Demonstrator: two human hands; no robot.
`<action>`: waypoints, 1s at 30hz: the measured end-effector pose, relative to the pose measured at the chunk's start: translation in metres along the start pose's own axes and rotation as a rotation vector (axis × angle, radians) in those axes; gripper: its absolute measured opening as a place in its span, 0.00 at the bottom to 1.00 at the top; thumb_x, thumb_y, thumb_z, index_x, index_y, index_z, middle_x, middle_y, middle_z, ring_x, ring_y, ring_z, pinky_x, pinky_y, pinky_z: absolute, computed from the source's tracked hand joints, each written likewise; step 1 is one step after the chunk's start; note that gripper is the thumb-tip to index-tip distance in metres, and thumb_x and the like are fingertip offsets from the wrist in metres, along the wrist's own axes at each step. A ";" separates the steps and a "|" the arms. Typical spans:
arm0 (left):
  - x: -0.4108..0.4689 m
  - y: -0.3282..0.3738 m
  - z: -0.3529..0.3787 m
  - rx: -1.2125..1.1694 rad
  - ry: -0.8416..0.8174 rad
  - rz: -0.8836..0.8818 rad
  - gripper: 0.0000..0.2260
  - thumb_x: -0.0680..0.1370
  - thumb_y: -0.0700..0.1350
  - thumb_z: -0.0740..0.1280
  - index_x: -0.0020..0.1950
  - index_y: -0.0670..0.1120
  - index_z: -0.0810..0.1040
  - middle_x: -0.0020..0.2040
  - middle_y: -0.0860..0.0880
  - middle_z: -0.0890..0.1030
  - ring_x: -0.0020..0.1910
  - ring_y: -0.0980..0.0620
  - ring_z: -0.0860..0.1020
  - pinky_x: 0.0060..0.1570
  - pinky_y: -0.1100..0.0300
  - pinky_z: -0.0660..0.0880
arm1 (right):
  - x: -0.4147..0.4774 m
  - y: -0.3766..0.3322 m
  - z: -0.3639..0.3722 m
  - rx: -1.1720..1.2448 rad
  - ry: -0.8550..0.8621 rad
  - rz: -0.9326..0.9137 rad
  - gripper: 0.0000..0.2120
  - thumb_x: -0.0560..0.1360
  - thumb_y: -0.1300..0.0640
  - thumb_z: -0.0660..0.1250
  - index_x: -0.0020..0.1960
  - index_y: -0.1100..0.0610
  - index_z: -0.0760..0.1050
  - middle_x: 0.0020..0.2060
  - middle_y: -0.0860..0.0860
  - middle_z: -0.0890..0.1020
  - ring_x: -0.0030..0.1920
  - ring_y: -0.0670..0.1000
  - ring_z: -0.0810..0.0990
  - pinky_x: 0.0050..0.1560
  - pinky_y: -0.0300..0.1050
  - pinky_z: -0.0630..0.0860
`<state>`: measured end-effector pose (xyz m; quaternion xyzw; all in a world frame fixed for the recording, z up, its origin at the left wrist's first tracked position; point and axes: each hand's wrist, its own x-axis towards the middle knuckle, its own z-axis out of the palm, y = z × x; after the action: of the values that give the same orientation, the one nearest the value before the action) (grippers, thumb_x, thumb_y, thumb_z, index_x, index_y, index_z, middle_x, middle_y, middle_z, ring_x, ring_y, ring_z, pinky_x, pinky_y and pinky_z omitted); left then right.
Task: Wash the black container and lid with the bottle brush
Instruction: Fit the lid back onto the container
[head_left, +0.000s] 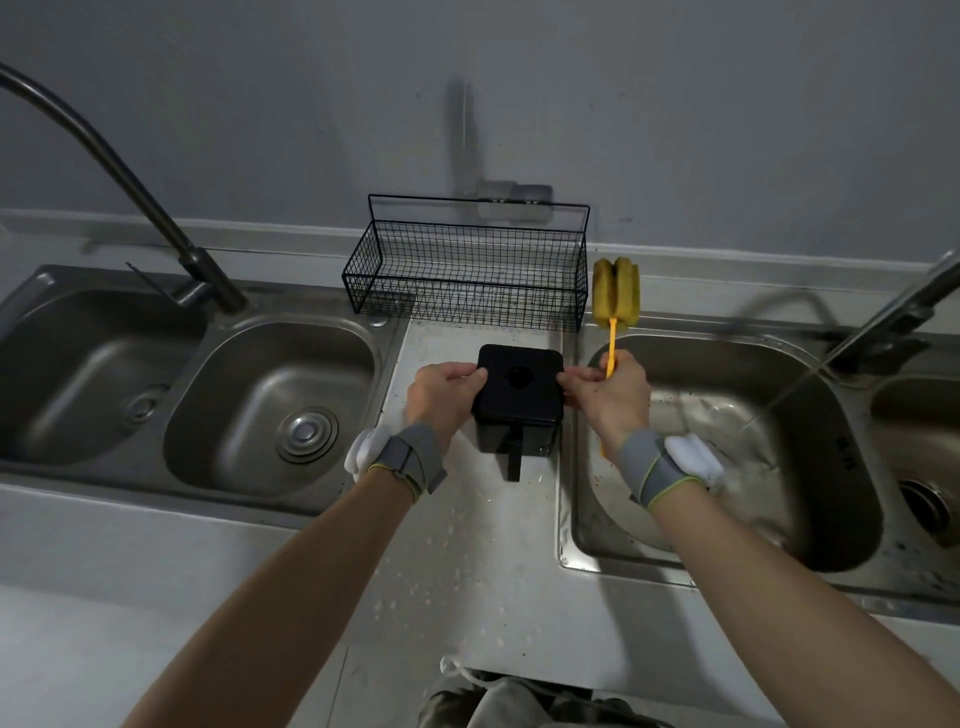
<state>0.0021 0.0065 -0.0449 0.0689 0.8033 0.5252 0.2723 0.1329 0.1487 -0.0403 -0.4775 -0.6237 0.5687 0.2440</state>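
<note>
The lid (524, 402) lies between left hand (447, 395) and right hand (610, 400); each pinches its near edge, the right also gripping the upright brush (615, 291)

black container (517, 441): you have a square, matte black box with rounded corners, standing upright on the wet steel surface (467, 545); a black tab hangs down its near face.
lid (519, 384): black and square, with a round recess in its middle; it sits flat on top of the black container, your left hand (441, 397) gripping its left edge and your right hand (610, 397) touching its right edge with its fingers (571, 387).
bottle brush (616, 291): yellow sponge head on a thin orange handle, held in your right hand, head pointing up and away from you, just right of the lid.
</note>
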 end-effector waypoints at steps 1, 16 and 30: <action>0.000 0.001 0.001 -0.007 0.000 0.001 0.11 0.72 0.51 0.74 0.51 0.48 0.85 0.48 0.46 0.86 0.52 0.41 0.83 0.58 0.41 0.79 | 0.000 0.000 0.000 0.005 -0.002 0.002 0.21 0.70 0.66 0.77 0.42 0.51 0.65 0.40 0.54 0.87 0.51 0.56 0.86 0.52 0.62 0.84; -0.010 -0.010 0.000 -0.084 0.044 0.003 0.13 0.75 0.44 0.74 0.58 0.41 0.84 0.49 0.42 0.86 0.52 0.42 0.84 0.57 0.45 0.81 | -0.002 0.000 0.001 0.006 -0.037 0.004 0.21 0.70 0.66 0.77 0.42 0.51 0.65 0.38 0.49 0.86 0.50 0.56 0.87 0.53 0.61 0.83; -0.013 0.003 -0.001 -0.119 -0.012 -0.054 0.15 0.76 0.38 0.73 0.62 0.38 0.80 0.54 0.37 0.84 0.56 0.38 0.82 0.57 0.45 0.80 | -0.008 -0.001 -0.004 0.058 -0.056 -0.001 0.20 0.72 0.66 0.76 0.41 0.53 0.64 0.43 0.56 0.87 0.51 0.57 0.87 0.49 0.59 0.85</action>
<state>0.0124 0.0020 -0.0372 0.0338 0.7705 0.5642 0.2949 0.1389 0.1437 -0.0367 -0.4536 -0.6138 0.5996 0.2408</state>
